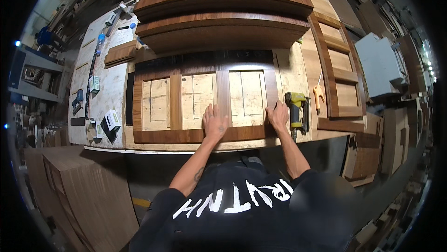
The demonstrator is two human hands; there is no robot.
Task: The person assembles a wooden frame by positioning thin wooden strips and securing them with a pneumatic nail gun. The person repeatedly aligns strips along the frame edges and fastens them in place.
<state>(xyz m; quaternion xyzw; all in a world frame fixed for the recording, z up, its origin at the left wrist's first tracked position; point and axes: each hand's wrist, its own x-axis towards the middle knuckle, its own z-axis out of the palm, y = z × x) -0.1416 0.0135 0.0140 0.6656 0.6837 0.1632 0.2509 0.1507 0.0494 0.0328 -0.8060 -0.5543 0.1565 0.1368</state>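
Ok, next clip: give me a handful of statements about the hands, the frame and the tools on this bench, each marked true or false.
1. Both hands rest flat on the wooden frame. True: the left hand lies on the bottom rail, the right hand at the lower right corner.
2. The right hand holds the nail gun. False: the gun lies on the workbench just right of that hand, untouched.
3. The frame has three openings. True: two upright bars divide it.
4. The orange tool lies left of the frame. False: it lies to the right, beyond the nail gun.
5. Curved wooden panels are stacked behind the frame. True.
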